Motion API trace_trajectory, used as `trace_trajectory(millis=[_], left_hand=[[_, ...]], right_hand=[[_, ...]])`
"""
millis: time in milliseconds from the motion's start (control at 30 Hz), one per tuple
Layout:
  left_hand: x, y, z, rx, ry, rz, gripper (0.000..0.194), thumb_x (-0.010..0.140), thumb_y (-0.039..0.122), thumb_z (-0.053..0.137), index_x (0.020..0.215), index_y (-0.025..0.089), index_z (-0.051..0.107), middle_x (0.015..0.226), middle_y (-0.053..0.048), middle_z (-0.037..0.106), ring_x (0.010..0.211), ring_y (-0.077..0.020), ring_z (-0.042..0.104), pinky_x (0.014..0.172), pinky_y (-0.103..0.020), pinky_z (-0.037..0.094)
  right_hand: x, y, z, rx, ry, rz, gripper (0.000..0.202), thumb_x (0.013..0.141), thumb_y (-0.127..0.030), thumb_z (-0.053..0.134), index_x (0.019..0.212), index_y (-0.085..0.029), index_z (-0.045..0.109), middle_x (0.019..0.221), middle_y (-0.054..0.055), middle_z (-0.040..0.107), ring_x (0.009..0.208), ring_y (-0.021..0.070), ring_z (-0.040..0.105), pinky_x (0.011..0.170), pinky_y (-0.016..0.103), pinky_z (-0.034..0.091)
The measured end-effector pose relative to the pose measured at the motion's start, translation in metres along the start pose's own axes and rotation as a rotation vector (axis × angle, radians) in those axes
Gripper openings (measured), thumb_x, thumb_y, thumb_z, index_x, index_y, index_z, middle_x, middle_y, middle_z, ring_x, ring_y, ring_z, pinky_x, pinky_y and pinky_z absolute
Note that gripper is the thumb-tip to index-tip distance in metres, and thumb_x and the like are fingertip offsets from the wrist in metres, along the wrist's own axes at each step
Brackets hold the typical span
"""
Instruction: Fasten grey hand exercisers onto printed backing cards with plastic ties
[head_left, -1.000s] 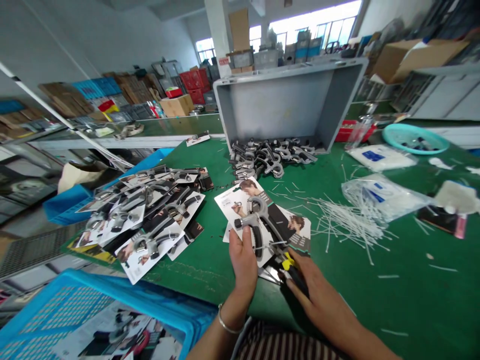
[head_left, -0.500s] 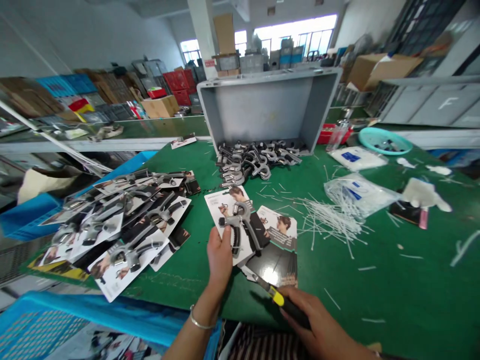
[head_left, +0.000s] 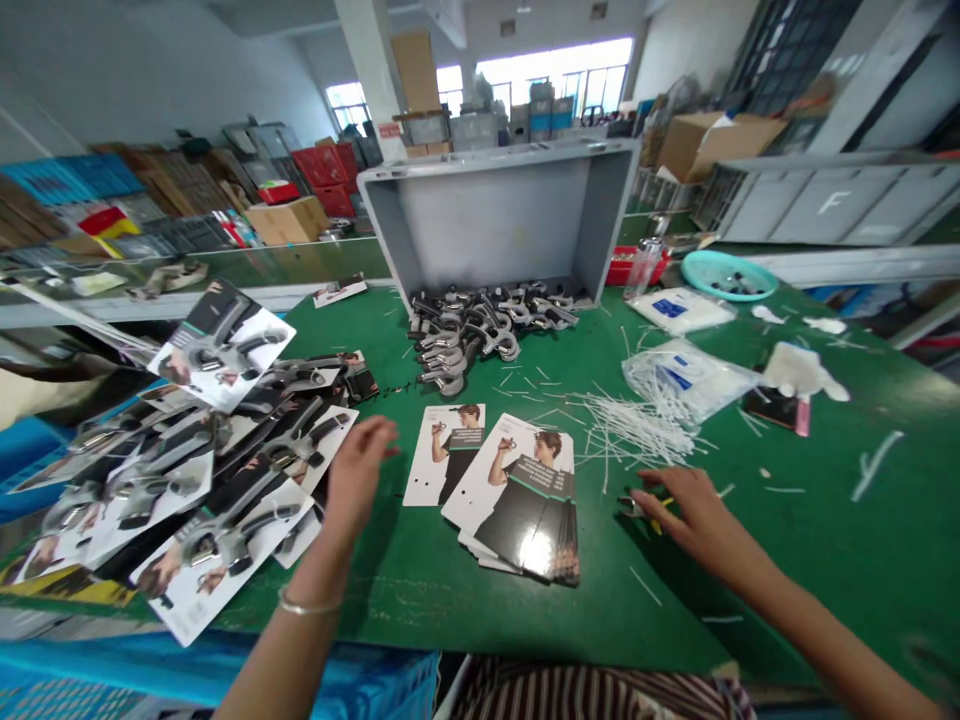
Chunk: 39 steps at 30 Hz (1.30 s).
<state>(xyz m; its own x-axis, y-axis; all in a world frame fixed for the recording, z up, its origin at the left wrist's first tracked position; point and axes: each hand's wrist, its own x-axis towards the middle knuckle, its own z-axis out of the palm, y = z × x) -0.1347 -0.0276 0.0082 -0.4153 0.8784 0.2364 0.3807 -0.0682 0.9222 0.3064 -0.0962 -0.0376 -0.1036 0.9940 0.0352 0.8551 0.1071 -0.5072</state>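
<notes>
My left hand (head_left: 365,455) is raised beside the left pile, its fingers loosely bent and apart, with nothing in it. A card with a grey-and-black hand gripper (head_left: 225,350) is tilted at the top of the pile of carded grippers (head_left: 217,535); whether it touches the pile cannot be told. My right hand (head_left: 686,505) is closed around the yellow-and-black cutters (head_left: 658,515), low over the table at the right, their handles partly hidden. Between my hands lie a stack of printed cards (head_left: 525,510) and a single card (head_left: 444,455).
Loose hand grippers (head_left: 480,330) spill from a tipped grey crate (head_left: 502,220). White cable ties (head_left: 637,425) and a plastic bag (head_left: 686,380) lie right of the cards. A teal plate (head_left: 729,275) and a white glove (head_left: 802,372) are further right. A blue crate (head_left: 375,685) is below the front edge.
My left hand let go of the carded gripper, now over the left pile, and moved left. My right hand moved right and up with the cutters. The view turned slightly right.
</notes>
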Motion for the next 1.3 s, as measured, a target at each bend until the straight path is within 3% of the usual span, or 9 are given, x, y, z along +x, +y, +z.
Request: trace_trajectory(millis=[133,233,400,533,733,900,1033,1133,1300], left_hand=[[-0.064,-0.021,0.041,0.181,-0.353,0.103,0.020,0.085,0.036,0.059,0.094,0.021,0.071,0.099,-0.006,0.072,0.098,-0.0246,0.066,0.094,-0.041,0.051],[-0.060,-0.028,0.037,0.577,-0.263,0.189,0.030,0.092,0.036,0.051,0.111,0.018,0.065,0.116,-0.014,0.066,0.114,-0.0290,0.057,0.104,-0.045,0.042],[-0.040,-0.037,0.027,0.886,-0.238,-0.059,0.048,0.078,0.040,0.070,0.114,0.009,0.060,0.117,-0.023,0.060,0.118,-0.0394,0.053,0.098,-0.051,0.041],[-0.032,-0.046,0.039,0.735,-0.257,-0.194,0.047,0.070,0.035,0.077,0.106,0.010,0.060,0.114,-0.023,0.063,0.115,-0.0384,0.057,0.095,-0.047,0.043],[-0.005,-0.040,0.035,0.360,-0.320,-0.260,0.028,0.072,0.038,0.072,0.082,0.013,0.066,0.076,-0.006,0.071,0.068,-0.0216,0.066,0.062,-0.029,0.049],[0.000,-0.009,0.008,0.117,-0.107,-0.148,0.031,0.079,0.046,0.061,0.085,0.016,0.064,0.072,0.001,0.064,0.064,-0.0135,0.058,0.057,-0.022,0.043],[-0.034,0.016,-0.003,-0.335,0.037,-0.225,0.027,0.079,0.043,0.067,0.094,0.021,0.062,0.076,0.002,0.067,0.060,-0.0141,0.060,0.056,-0.025,0.048],[-0.080,0.022,0.013,-0.527,-0.087,-0.403,0.028,0.079,0.042,0.070,0.097,0.023,0.061,0.087,-0.002,0.073,0.064,-0.0168,0.066,0.056,-0.028,0.052],[-0.130,0.009,0.056,-0.472,-0.319,-0.562,0.036,0.073,0.050,0.074,0.086,0.019,0.061,0.064,0.002,0.068,0.049,-0.0135,0.060,0.047,-0.023,0.047]], right_hand=[[0.053,-0.027,0.015,0.333,-0.380,0.369,0.058,0.095,-0.063,0.030,0.089,-0.017,0.065,0.062,0.008,0.069,0.043,0.0166,0.057,0.044,0.029,0.045],[0.079,-0.027,0.031,0.337,-0.407,0.419,0.064,0.094,-0.065,0.028,0.077,-0.015,0.063,0.052,0.008,0.064,0.033,0.0143,0.050,0.035,0.026,0.036],[0.093,-0.008,0.041,0.358,-0.368,0.415,0.042,0.089,-0.049,0.049,0.067,-0.016,0.059,0.049,0.007,0.063,0.029,0.0107,0.044,0.032,0.022,0.030],[0.086,-0.003,0.041,0.405,-0.369,0.400,0.035,0.088,-0.044,0.050,0.071,-0.015,0.060,0.058,0.008,0.068,0.031,0.0074,0.042,0.032,0.020,0.029],[0.075,-0.011,0.036,0.316,-0.321,0.377,0.043,0.095,-0.051,0.038,0.089,-0.016,0.063,0.071,0.008,0.072,0.036,0.0087,0.047,0.035,0.021,0.032],[0.079,-0.015,0.026,0.036,-0.163,0.372,0.043,0.090,-0.054,0.049,0.074,-0.016,0.062,0.066,0.012,0.067,0.059,0.0207,0.063,0.054,0.029,0.044],[0.074,-0.012,0.023,-0.113,-0.030,0.335,0.034,0.089,-0.046,0.056,0.100,-0.015,0.062,0.096,0.018,0.068,0.090,0.0318,0.064,0.073,0.038,0.045],[0.073,-0.007,0.026,-0.112,-0.007,0.281,0.022,0.089,-0.033,0.056,0.102,-0.016,0.062,0.109,0.016,0.064,0.095,0.0289,0.062,0.076,0.036,0.043],[0.087,0.004,0.017,0.034,-0.030,0.197,0.013,0.085,-0.026,0.059,0.079,-0.018,0.067,0.087,0.007,0.067,0.085,0.0217,0.061,0.078,0.031,0.042]])
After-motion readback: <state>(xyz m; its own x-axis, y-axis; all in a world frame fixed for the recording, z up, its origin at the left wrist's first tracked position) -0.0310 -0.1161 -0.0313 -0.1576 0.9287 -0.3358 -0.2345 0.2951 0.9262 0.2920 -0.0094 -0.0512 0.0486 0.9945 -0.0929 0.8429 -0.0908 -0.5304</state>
